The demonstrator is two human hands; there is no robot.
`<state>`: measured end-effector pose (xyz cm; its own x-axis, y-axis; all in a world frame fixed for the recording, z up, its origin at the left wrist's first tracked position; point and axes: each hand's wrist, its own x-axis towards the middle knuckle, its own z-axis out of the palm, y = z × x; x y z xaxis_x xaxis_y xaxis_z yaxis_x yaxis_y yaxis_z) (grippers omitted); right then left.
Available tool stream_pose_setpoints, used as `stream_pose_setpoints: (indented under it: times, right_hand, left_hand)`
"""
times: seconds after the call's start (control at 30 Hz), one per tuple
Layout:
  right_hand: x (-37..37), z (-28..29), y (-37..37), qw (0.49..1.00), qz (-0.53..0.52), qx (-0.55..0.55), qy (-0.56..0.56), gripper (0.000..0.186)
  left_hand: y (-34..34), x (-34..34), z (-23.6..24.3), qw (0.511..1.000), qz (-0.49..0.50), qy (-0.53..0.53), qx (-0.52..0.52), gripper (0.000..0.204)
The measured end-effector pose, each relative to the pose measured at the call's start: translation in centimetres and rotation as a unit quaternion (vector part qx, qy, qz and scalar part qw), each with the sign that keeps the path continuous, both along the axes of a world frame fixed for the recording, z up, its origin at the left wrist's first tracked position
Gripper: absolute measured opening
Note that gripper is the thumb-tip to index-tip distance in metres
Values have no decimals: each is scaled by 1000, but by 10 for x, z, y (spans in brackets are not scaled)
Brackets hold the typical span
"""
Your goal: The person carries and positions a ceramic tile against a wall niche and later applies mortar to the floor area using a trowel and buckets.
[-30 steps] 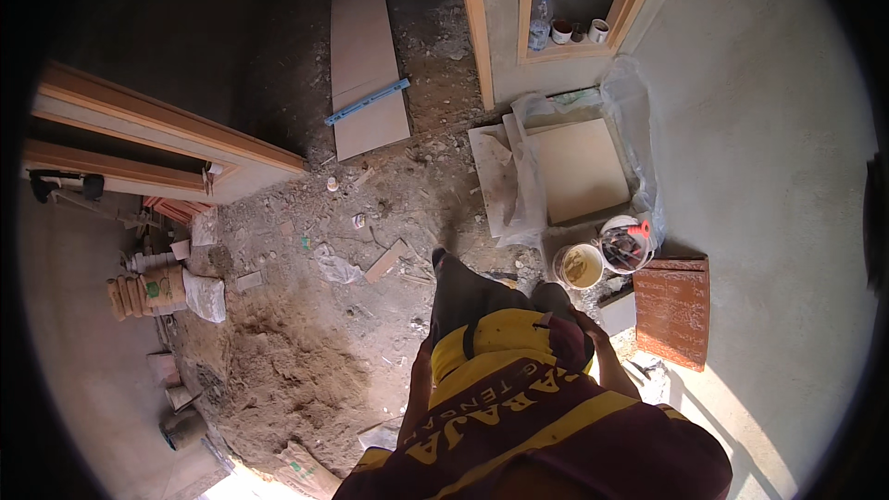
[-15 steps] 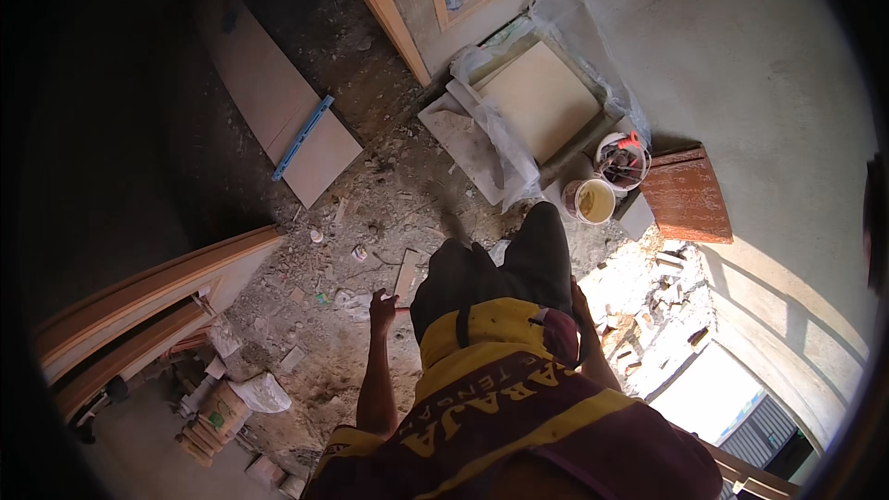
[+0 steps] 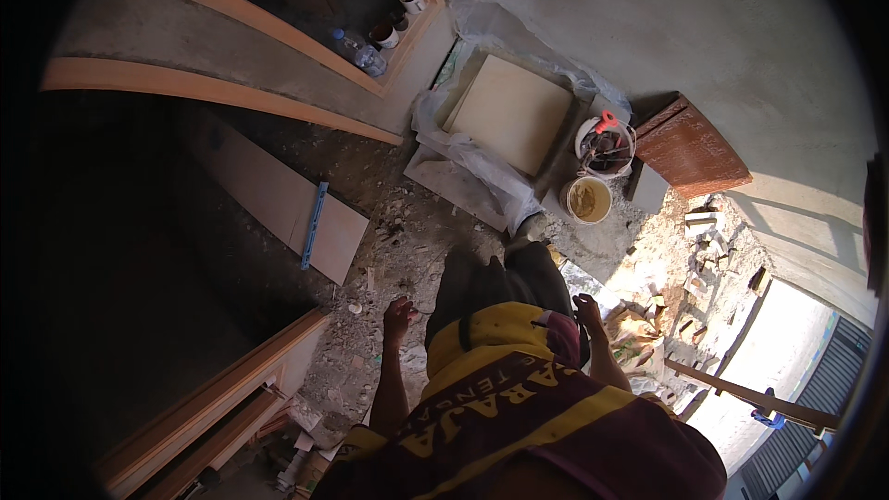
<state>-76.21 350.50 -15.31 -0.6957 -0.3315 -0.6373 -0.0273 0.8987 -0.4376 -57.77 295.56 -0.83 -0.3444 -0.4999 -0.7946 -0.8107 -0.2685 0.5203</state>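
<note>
My left hand [image 3: 399, 318] hangs beside my left thigh, over the rubble-strewn floor, its fingers curled. Whatever may be in it is too small and dark to make out. By my right hip is my right hand [image 3: 588, 309], its fingers loosely apart and nothing visible in them. Neither hand touches the things around. Ahead of my legs, a stack of large beige tiles [image 3: 514, 113] lies in clear plastic sheeting [image 3: 483, 178]. To its right stand a bucket of tools with a red handle [image 3: 607, 146] and an open pale bucket with tan residue [image 3: 587, 200].
A blue spirit level [image 3: 315, 226] lies across a long board-like slab [image 3: 264, 187] at left. Wooden frames [image 3: 222, 389] edge the left side. A bottle [image 3: 369, 59] and cups stand on a sill. A reddish-brown panel [image 3: 690, 148] leans at the wall; sunlit rubble [image 3: 662, 292] lies at right.
The view has turned and moved, so the slab and tile stack sit differently in it. My legs have shifted in a step. My right hand has come out from beside my thigh.
</note>
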Motion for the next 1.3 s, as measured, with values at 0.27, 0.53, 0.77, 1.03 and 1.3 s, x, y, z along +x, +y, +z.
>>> stream_pose_setpoints:
  times: [0.27, 0.53, 0.77, 1.03, 1.3]
  right_hand:
    - [-146, 20, -33, 942, -302, -87, -112, 47]
    - [-157, -34, -101, 912, -363, -114, -153, 44]
    - [-176, -133, -178, 917, -330, -127, -182, 34]
    - [-307, -336, -264, 913, -373, -162, 35, 38]
    - [-390, -561, -273, 957, -279, 71, 18, 59]
  left_hand:
    - [-11, -93, 6, 993, 9, 112, -40, 52]
    - [-71, -203, 6, 997, -14, 67, -34, 51]
    - [-126, -364, -144, 990, -135, 48, 11, 43]
    - [-179, -559, -385, 949, -289, 121, -22, 28]
    - [-230, -635, -612, 846, -483, 133, -183, 37]
